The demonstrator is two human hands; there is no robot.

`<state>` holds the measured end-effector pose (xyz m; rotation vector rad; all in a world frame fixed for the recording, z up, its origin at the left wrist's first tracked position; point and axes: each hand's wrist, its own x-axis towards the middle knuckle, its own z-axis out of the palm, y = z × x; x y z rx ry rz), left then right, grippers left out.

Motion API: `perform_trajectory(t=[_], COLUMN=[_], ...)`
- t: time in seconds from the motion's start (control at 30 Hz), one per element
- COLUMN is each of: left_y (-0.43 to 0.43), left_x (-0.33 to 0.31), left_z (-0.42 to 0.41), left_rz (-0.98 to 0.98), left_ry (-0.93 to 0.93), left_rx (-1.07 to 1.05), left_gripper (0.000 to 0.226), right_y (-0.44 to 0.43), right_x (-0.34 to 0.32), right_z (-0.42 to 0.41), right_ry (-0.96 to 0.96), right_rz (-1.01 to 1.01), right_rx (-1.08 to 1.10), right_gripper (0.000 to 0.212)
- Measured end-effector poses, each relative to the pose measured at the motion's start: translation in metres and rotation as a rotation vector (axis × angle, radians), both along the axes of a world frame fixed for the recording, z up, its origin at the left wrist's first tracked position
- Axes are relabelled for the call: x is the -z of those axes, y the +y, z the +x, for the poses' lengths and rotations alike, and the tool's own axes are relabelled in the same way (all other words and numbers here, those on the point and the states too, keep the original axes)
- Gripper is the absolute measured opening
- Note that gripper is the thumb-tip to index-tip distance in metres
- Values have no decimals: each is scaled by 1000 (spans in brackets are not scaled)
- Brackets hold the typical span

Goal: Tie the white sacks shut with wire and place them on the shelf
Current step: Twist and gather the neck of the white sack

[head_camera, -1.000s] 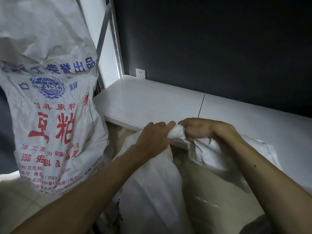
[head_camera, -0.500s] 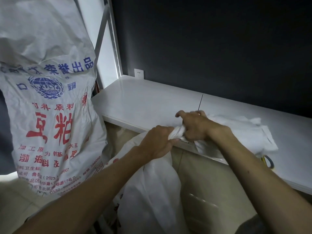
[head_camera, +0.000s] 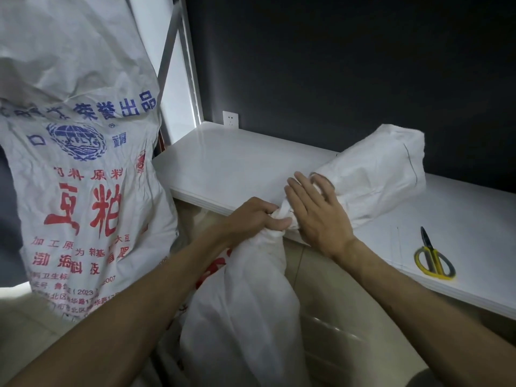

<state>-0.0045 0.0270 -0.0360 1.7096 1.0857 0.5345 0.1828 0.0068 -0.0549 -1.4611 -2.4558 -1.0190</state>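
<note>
The printed sack (head_camera: 83, 163) stands at my left, beside the shelf board (head_camera: 237, 169) and not on it. That one is yet to be placed, and its mouth is out of frame.

The white sack (head_camera: 245, 317) I am working on hangs below the board's front edge. Its body is down by my knees and its loose top is flopped over onto the board. Nothing of it is shelved yet beyond that flap.

My left hand (head_camera: 251, 216) is clenched round the twisted neck just at the board's edge, keeping the gather tight. My right hand (head_camera: 315, 213) is released, with fingers straight and spread, and lies flat against the neck and the start of the flap. It grasps nothing.

So I judge the gathering and twisting done and the tie itself not yet made, since no wire is wound round the neck where my fist holds it. Yellow-handled scissors (head_camera: 434, 258) lie on the board well to my right, untouched.

A thin dark line (head_camera: 410, 163) runs across the flap. It may be the wire or only a seam; the light is too dim to say.

Left to do, as I read it: get wire round the neck above my left fist and twist it closed. Then I lift this sack onto the board and deal with the printed one.
</note>
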Motion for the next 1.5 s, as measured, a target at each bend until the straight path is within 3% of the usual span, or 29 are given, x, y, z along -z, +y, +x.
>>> perform_trajectory(t=[0.1, 0.2, 0.27, 0.43, 0.57, 0.63, 0.7, 0.77, 0.8, 0.9, 1.0, 1.07, 1.23, 1.3, 1.37, 1.5], left_y=[-2, -3, -5, -18, -22, -19, -21, -21, -20, -19, -18, -18, -14, -11, -11, -7], left_x=[1, 2, 3, 21, 30, 32, 30, 32, 33, 33, 29, 29, 34, 35, 31, 27], left_z=[2, 3, 6, 19, 21, 20, 21, 22, 21, 18, 16, 18, 20, 21, 23, 20], left_rz=[14, 71, 121, 396, 523, 688, 880, 1027, 1045, 1071, 1071, 1139, 1187, 1112, 1013, 779], left_ry=[29, 63, 78, 327, 368, 477, 604, 612, 588, 504, 412, 444, 477, 416, 366, 293], left_rx=[41, 52, -18, -301, -314, -247, -176, -122, -94, -45, -6, 25, 59, 71, 42, -29], left_gripper=[46, 34, 24, 28, 30, 34, 34, 40, 44, 46, 45, 42, 51, 48, 44, 33], right_y=[9, 14, 15, 11, 5, 1, 5, 7, 9, 21, 21, 14, 12, 9, 2, -15], right_x=[2, -5, -18, -40, -49, -60, -60, -59, -55, -50, -47, -48, -63, -66, -60, -34], right_z=[3, 0, -7, -4, -6, -2, -9, -23, -25, -23, -23, -19, -6, -1, 2, 4], right_ry=[54, 42, 24, -27, 80, 210, 327, 112, 10, 233, 226, 145, 276, 262, 232, 197], right_rz=[56, 50, 16, -73, -251, -500, -795, -1006, -1031, -1093, -1167, -1139, -1141, -1129, -956, -328], right_rx=[-131, -158, -140, -68, -32, 24, 205, 548, 652, 651, 690, 700, 496, 404, 278, 166], right_gripper=[34, 17, 14, 11, 12, 6, 5, 6, 6, 12, 9, 8, 17, 56, 75, 90])
